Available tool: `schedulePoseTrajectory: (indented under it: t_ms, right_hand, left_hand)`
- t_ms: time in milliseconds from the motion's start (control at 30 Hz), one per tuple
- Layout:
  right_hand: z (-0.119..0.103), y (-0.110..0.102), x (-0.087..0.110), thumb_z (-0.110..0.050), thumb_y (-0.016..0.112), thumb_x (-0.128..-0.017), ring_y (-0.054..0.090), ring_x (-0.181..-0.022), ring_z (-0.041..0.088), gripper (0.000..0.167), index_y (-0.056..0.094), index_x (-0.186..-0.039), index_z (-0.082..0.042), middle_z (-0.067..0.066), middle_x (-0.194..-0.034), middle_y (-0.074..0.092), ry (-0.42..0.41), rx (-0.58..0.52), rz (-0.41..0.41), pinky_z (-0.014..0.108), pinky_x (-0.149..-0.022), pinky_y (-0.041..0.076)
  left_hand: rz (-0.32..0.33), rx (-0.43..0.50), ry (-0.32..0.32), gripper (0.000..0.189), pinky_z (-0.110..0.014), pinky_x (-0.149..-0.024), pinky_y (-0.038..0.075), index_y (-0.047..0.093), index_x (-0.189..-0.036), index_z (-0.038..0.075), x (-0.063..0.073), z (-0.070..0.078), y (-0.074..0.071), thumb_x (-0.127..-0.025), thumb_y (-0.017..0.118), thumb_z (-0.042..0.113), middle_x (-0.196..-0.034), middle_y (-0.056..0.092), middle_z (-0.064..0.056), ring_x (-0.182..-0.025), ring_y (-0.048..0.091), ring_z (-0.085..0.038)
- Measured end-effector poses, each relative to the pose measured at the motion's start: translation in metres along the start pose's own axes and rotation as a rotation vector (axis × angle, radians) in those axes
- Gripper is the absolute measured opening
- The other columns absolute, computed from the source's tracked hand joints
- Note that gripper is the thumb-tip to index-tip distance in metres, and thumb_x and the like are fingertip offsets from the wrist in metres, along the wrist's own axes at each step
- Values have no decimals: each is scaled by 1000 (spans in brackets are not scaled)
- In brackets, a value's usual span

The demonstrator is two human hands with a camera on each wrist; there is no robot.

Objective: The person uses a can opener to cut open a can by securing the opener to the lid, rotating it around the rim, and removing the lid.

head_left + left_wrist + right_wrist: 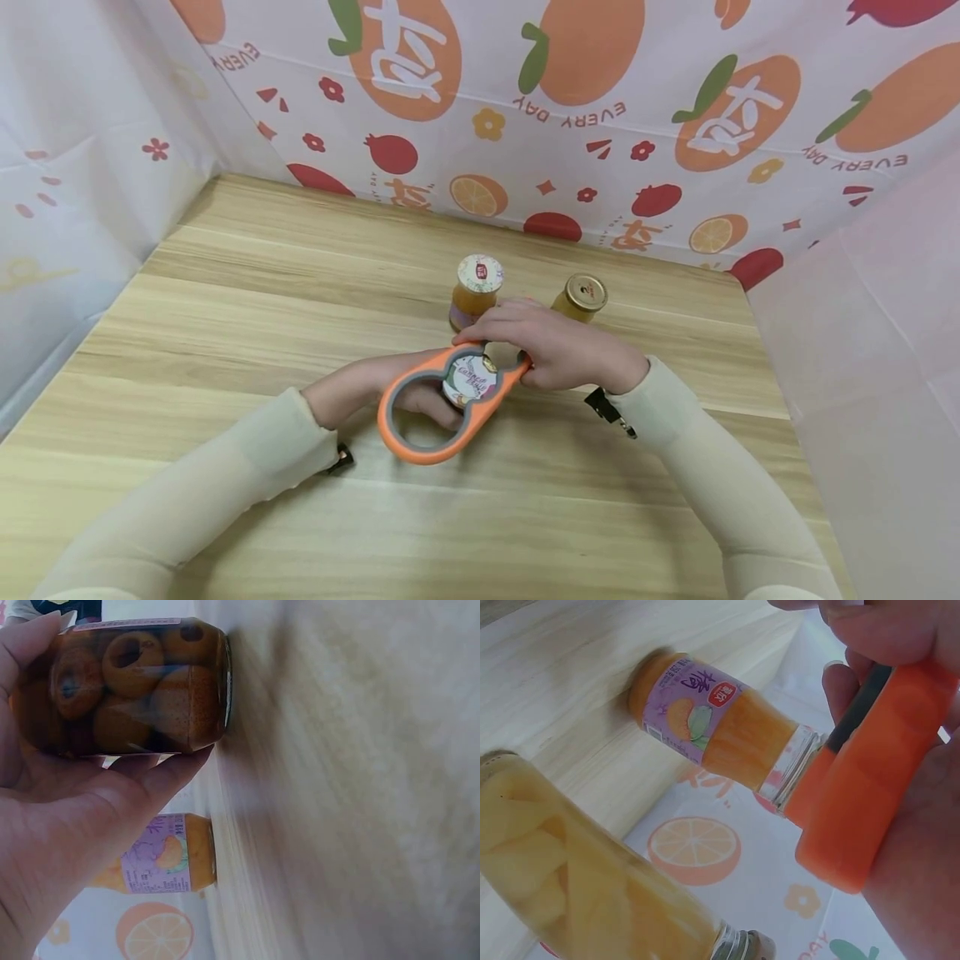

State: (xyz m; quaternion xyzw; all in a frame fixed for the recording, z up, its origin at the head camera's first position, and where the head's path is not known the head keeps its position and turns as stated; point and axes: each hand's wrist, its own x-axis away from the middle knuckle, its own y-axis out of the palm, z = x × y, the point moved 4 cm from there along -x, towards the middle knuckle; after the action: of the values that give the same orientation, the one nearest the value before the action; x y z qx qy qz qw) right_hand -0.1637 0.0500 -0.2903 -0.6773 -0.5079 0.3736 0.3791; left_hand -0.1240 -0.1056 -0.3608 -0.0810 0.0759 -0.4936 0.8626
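My left hand [431,403] grips a glass jar [124,690] of dark brown round fruit, upright by its side. The jar's white printed lid [471,382] shows through the middle opening of an orange and grey multi-ring jar opener [427,457]. My right hand [551,342] holds the opener at its smaller end, fingers curled over the rim. Close behind stands a jar of orange segments [697,712] with a purple label and white lid. Beside my right hand is a taller jar of pale yellow fruit pieces [577,877] with a gold lid [587,292].
All this is on a wood-grain table [225,275]. A fruit-printed cloth [487,158] hangs along its back edge, with pale cloth at the left [82,167] and right [870,333]. Dark wrist straps [609,412] show at both cuffs.
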Motion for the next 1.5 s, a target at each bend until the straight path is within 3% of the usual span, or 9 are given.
schedulePoseTrajectory:
  t_ms: [333,533,633,833,1100,1300,1400,1500]
  right_hand:
    - [3,1,-2,0,72,-82,50,-111,16,54,63,-132,-18,-13,-130,62,-48,-7,15,34,-102,37]
    - [2,0,-4,8,64,-80,51,-110,13,58,64,-131,-20,-15,-126,64,-80,-26,19,33,-101,36]
    - [0,-1,-5,9,62,-80,53,-113,9,59,65,-130,-21,-15,-124,65,-101,-36,22,34,-103,35]
    - [-5,-6,-7,5,64,-84,54,-112,5,53,65,-129,-23,-16,-122,66,-116,-19,45,33,-103,35]
    - [-4,-12,-2,8,61,-81,55,-115,7,57,65,-130,-20,-14,-124,66,-96,5,52,42,-111,33]
    - [-5,-14,6,8,62,-81,54,-122,6,54,66,-129,-18,-13,-127,65,-58,19,50,44,-116,28]
    - [-4,-15,11,4,65,-83,53,-124,6,51,66,-129,-19,-13,-128,65,-32,32,46,46,-117,27]
    - [-4,-15,15,1,68,-84,53,-125,6,49,65,-129,-20,-13,-128,65,-16,26,46,47,-117,26]
  left_hand:
    - [-113,53,97,53,-27,-92,43,51,-118,7,-6,-1,1,-86,77,41,-110,57,0,-102,52,-12]
    - [-161,53,53,35,-27,-87,45,54,-111,7,-9,-5,1,-85,77,16,-101,58,-1,-95,53,-14]
    - [-198,10,46,27,-26,-83,48,58,-105,9,-10,-5,3,-85,75,9,-95,60,2,-89,55,-11]
    - [-268,32,92,19,-25,-78,48,59,-101,5,-11,11,7,-87,70,-1,-90,59,-5,-83,54,-9]
    - [-259,110,32,30,-24,-83,46,57,-112,3,-8,21,7,-85,68,-5,-100,58,-4,-91,53,-11]
    - [-233,59,48,62,-29,-86,47,44,-139,14,-6,7,4,-85,72,5,-119,55,-3,-100,53,-17]
    - [-209,22,16,66,-28,-80,46,43,-141,21,-3,-3,2,-83,73,8,-111,56,-1,-93,54,-16]
    - [-181,30,-57,54,-28,-78,46,53,-130,19,1,-8,1,-82,74,5,-97,58,-1,-85,54,-15]
